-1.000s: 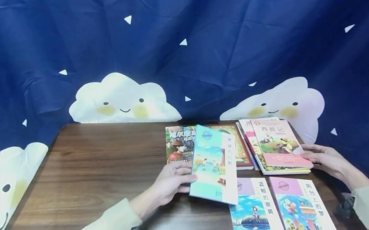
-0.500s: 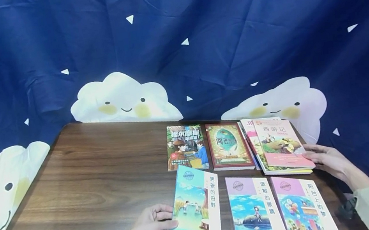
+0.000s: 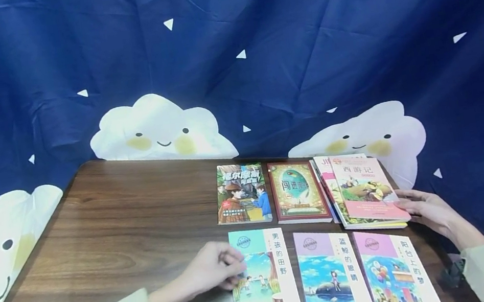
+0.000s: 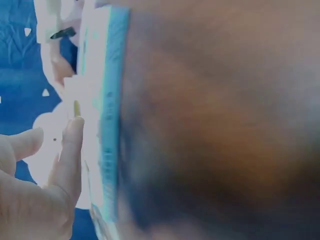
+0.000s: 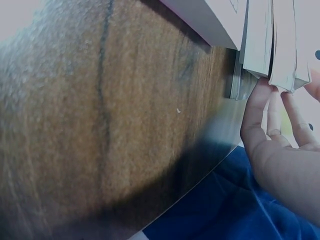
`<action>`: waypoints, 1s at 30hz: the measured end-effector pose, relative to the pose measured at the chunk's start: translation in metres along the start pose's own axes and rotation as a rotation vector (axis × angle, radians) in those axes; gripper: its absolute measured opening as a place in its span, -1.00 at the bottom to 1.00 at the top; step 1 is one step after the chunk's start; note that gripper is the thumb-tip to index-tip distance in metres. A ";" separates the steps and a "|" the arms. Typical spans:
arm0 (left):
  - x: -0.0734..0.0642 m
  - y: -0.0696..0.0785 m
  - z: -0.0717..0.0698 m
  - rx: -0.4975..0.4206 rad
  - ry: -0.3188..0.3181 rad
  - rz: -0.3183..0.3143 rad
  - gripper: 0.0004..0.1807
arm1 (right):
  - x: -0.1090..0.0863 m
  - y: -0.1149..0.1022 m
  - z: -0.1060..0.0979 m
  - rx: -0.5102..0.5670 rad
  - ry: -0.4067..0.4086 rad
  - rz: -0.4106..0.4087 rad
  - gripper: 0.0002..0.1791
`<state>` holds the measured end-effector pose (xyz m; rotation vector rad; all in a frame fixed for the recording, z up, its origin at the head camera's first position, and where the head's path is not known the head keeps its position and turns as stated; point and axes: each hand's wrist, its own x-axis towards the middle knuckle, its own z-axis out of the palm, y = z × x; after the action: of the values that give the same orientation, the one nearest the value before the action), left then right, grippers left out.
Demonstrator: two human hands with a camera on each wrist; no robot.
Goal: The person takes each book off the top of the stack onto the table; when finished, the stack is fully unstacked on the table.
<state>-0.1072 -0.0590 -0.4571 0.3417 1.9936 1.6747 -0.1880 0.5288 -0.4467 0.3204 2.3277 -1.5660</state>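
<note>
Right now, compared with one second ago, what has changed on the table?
The teal book has moved nearer and leftward, into the front row; the left hand appears to have let it go. The right hand stayed at the pink-topped stack; the other books stayed put.

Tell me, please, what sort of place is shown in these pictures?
Probably an indoor corner arranged for filming or reading, perhaps with children in mind. A blue cloth printed with smiling white clouds hangs behind a wooden table, where illustrated books lie, some stacked.
</note>
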 end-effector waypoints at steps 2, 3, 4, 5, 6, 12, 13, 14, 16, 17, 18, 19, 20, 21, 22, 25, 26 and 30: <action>0.023 0.010 0.009 -0.023 -0.005 0.006 -0.64 | 0.000 0.000 0.000 0.000 0.003 0.002 -0.74; 0.035 0.014 0.015 -0.044 -0.004 0.002 -0.62 | 0.000 0.000 0.000 -0.003 0.002 0.002 -0.74; 0.048 0.017 0.021 -0.068 -0.005 -0.003 -0.61 | 0.000 0.001 -0.001 -0.005 0.001 0.001 -0.74; 0.060 0.021 0.028 -0.098 -0.004 -0.011 -0.60 | 0.000 0.001 -0.001 -0.004 0.002 0.003 -0.74; 0.072 0.024 0.035 -0.124 -0.005 -0.015 -0.59 | -0.001 0.001 -0.001 -0.001 0.005 0.005 -0.74; 0.138 0.041 0.073 -0.232 0.000 -0.023 -0.58 | -0.001 0.001 -0.001 -0.014 0.019 0.006 -0.61; 0.147 0.044 0.079 -0.242 -0.005 -0.025 -0.57 | -0.001 0.001 -0.001 -0.018 0.018 0.005 -0.59; 0.156 0.047 0.085 -0.252 -0.005 -0.030 -0.57 | -0.001 0.001 0.000 -0.018 0.016 0.005 -0.58; 0.171 0.051 0.096 -0.266 -0.007 -0.033 -0.55 | -0.001 0.001 0.000 -0.012 0.013 0.003 -0.61; 0.178 0.053 0.101 -0.275 -0.004 -0.037 -0.54 | -0.001 0.000 0.000 -0.005 0.011 0.001 -0.65; 0.184 0.055 0.106 -0.286 -0.002 -0.043 -0.54 | -0.001 0.000 0.000 -0.003 0.010 -0.001 -0.68; 0.191 0.057 0.112 -0.307 0.013 -0.052 -0.55 | -0.001 0.000 0.000 -0.008 0.009 -0.002 -0.67; 0.197 0.058 0.118 -0.331 0.030 -0.059 -0.56 | -0.001 0.000 0.000 -0.015 0.010 -0.003 -0.66; 0.204 0.059 0.123 -0.344 0.052 -0.062 -0.57 | -0.001 0.000 -0.001 -0.024 0.013 -0.005 -0.64; 0.210 0.060 0.129 -0.347 0.074 -0.063 -0.58 | -0.001 0.000 -0.001 -0.030 0.016 -0.006 -0.63; 0.226 0.064 0.144 -0.369 0.142 -0.064 -0.64 | -0.001 0.001 -0.002 -0.058 0.023 -0.010 -0.54; 0.230 0.065 0.148 -0.362 0.163 -0.060 -0.65 | -0.001 0.001 -0.002 -0.056 0.022 -0.012 -0.56; 0.242 0.071 0.158 -0.309 0.259 -0.075 -0.69 | -0.001 0.000 0.001 -0.044 0.017 -0.020 -0.57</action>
<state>-0.2352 0.2097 -0.4590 -0.0632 1.8519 2.0247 -0.1866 0.5274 -0.4468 0.3021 2.3814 -1.5248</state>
